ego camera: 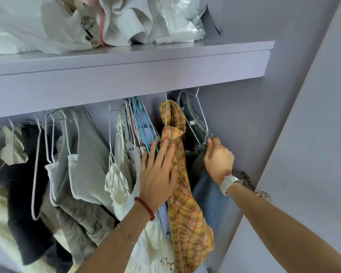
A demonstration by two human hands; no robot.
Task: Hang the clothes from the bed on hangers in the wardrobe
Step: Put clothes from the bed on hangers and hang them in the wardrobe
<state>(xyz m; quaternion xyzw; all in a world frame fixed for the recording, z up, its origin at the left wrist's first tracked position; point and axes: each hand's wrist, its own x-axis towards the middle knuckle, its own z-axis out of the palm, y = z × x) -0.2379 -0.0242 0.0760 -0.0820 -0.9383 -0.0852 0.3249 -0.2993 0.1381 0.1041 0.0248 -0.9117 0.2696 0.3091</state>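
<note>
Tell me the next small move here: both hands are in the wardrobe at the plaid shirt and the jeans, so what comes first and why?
Probably let the right hand settle the jeans on their white hanger, then release. Its grip pinches the frayed hem at the hanger's lower corner, while the left hand lies flat against the plaid shirt, holding it and the hung clothes aside. The jeans seem not yet seated.

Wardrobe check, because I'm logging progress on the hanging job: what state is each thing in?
Plaid shirt: hung on a white hanger, bunched.
Jeans: hanging at the far right.
Left hand: flat, fingers straight, pressing the plaid shirt.
Right hand: fingers curled, gripping the frayed top of the jeans.
Wardrobe door: open.
Shelf: piled with bags and cloth.
</note>
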